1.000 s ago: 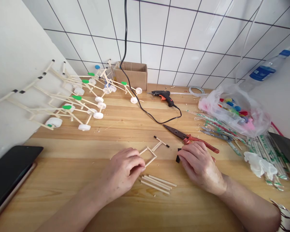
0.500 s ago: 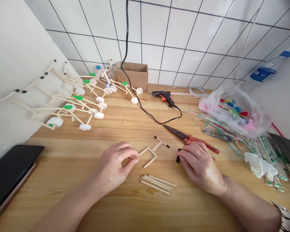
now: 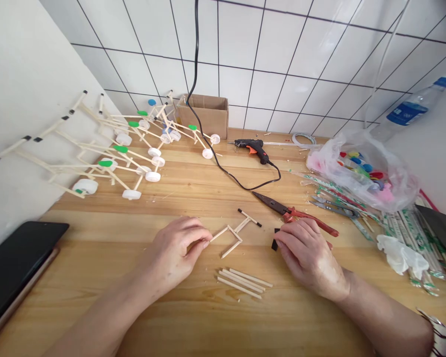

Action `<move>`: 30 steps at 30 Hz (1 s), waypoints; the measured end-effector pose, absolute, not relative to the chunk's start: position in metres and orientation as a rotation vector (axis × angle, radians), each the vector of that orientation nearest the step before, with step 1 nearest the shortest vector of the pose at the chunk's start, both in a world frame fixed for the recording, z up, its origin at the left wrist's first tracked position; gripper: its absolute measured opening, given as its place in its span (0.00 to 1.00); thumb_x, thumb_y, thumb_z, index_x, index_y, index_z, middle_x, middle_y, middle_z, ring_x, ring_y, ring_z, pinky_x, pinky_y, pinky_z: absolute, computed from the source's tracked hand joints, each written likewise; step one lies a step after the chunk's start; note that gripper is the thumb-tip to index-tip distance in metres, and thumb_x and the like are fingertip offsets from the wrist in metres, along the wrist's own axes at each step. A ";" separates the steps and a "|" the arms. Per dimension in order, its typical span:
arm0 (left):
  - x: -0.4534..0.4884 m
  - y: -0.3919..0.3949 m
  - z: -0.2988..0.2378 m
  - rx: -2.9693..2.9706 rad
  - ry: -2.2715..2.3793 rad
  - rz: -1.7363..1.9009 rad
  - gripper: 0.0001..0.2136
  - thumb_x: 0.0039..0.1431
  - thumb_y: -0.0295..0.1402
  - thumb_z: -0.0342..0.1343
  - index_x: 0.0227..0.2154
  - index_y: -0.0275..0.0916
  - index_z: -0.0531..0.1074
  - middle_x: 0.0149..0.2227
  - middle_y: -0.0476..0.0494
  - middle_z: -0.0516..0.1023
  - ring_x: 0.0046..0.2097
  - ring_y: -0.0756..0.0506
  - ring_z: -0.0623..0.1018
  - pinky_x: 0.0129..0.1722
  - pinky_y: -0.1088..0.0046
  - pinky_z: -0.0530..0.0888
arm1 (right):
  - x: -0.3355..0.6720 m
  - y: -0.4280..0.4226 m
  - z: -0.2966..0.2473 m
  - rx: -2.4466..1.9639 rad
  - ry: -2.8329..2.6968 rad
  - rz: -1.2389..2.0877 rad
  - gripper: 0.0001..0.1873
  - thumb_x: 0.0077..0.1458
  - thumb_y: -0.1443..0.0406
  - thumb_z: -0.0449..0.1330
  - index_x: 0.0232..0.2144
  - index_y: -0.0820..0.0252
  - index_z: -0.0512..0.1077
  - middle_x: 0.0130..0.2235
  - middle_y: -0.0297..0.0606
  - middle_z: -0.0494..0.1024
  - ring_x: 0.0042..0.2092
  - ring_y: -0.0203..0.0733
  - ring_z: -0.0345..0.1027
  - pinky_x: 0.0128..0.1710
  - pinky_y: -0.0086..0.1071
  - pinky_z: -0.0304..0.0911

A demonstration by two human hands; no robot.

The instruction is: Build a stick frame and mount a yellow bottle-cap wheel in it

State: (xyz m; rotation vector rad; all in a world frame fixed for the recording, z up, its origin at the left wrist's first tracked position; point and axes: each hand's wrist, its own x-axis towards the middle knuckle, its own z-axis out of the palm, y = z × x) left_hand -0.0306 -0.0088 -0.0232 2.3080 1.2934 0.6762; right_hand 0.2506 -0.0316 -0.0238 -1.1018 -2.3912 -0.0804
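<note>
Four loose wooden sticks (image 3: 239,287) lie side by side on a wooden tabletop (image 3: 193,317), slanting near-left to far-right. Just beyond, a person's left hand (image 3: 178,250) pinches one prong end of a forked stick frame (image 3: 235,234) lying between the two hands. The frame's long axis runs diagonally: two prongs open toward the worker, while the stem points away and rightward to one crossbar with two black tips. The right hand (image 3: 308,258) grips one black strip (image 3: 274,240) between thumb and fingers, beside one pair of red-handled pliers (image 3: 282,210). Farther back stand wheeled stick models (image 3: 121,148), overlapping too much to count, one glue gun (image 3: 258,148) and one cardboard box (image 3: 208,119).
</note>
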 end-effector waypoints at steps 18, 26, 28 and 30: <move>-0.029 -0.005 -0.033 2.239 1.509 0.683 0.09 0.58 0.31 0.49 0.26 0.41 0.73 0.29 0.48 0.78 0.33 0.46 0.77 0.33 0.72 0.70 | 0.259 -0.025 -0.018 -1.140 -2.325 -0.105 0.10 0.57 0.74 0.52 0.35 0.60 0.72 0.35 0.43 0.76 0.37 0.45 0.69 0.38 0.41 0.61; -0.024 -0.001 -0.033 2.213 1.609 0.780 0.09 0.57 0.35 0.50 0.27 0.42 0.73 0.28 0.49 0.80 0.29 0.47 0.77 0.29 0.75 0.69 | 0.281 -0.017 -0.006 -1.247 -2.212 -0.239 0.08 0.58 0.70 0.53 0.32 0.59 0.72 0.34 0.41 0.76 0.36 0.45 0.69 0.38 0.39 0.59; -0.022 0.000 -0.033 2.198 1.625 0.803 0.09 0.57 0.36 0.50 0.27 0.41 0.73 0.27 0.49 0.80 0.28 0.47 0.77 0.28 0.75 0.68 | 0.289 -0.014 -0.001 -1.316 -2.167 -0.235 0.08 0.58 0.69 0.53 0.29 0.60 0.72 0.34 0.42 0.76 0.37 0.47 0.69 0.38 0.40 0.59; -0.018 0.001 -0.031 2.183 1.616 0.828 0.10 0.58 0.37 0.49 0.26 0.40 0.73 0.25 0.48 0.80 0.27 0.47 0.77 0.27 0.76 0.68 | 0.299 -0.011 0.003 -1.370 -2.118 -0.223 0.09 0.57 0.69 0.53 0.29 0.60 0.72 0.34 0.43 0.76 0.38 0.48 0.69 0.39 0.41 0.59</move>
